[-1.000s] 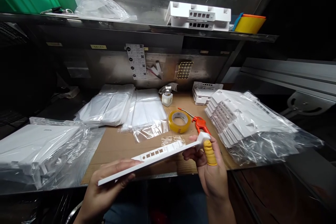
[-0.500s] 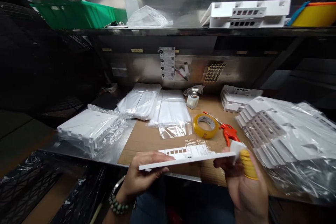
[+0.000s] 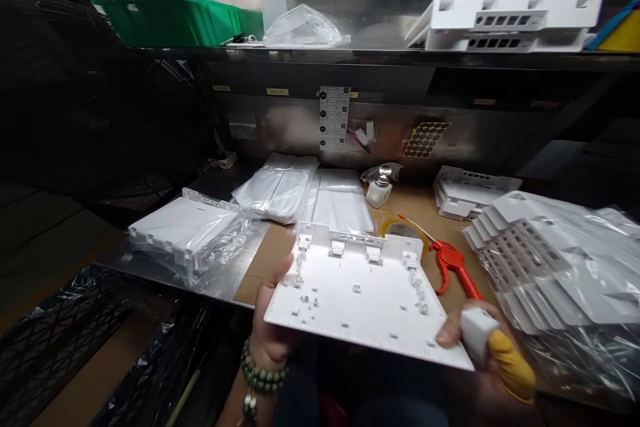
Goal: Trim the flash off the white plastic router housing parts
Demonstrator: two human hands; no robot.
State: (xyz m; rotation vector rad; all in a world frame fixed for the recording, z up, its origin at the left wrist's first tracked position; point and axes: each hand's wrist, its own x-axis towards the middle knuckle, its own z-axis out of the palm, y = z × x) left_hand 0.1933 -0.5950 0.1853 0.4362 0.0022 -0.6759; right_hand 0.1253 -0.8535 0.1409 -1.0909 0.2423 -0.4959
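In the head view, the left hand (image 3: 273, 327) is gripping the white plastic cover (image 3: 373, 303) by its side; the right hand (image 3: 493, 373) is pinching its near corner and holding a white wad (image 3: 477, 330). The cover is lying between both hands, probably feeling light, stiff and slightly slippery. Its small clips are looking fragile, the plain side edges safer to grasp.

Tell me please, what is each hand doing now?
Left hand: holding the white panel.
Right hand: gripping the panel's near corner, plus a small white item.
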